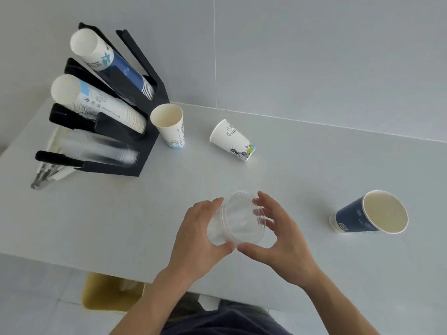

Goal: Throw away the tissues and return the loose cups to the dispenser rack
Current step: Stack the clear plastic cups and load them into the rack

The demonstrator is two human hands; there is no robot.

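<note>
Black tiered dispenser rack at back-left of pale grey tabletop, holds 3 slanted stacks: top = blue-printed paper cups, mid = white paper cups w/ line drawings, bottom = clear plastic cups. All mouths face front-left, insides look empty. Loose cups: white paper cup w/ blue base band upright just beside rack's right edge, empty; white paper cup w/ sketch print on its side, mid-table, well apart from the hands; dark blue paper cup w/ cream interior on its side at right, mouth toward camera, empty. Yellow bin on floor under table's near edge, contents unclear.

Both forearms reach in from bottom, converging over table front. Clear plastic cup held btwn both hands, tilted, empty. Left hand wrapped partway round its base side, thumb under. Right hand half-open, fingertips on rim, thumb below.
</note>
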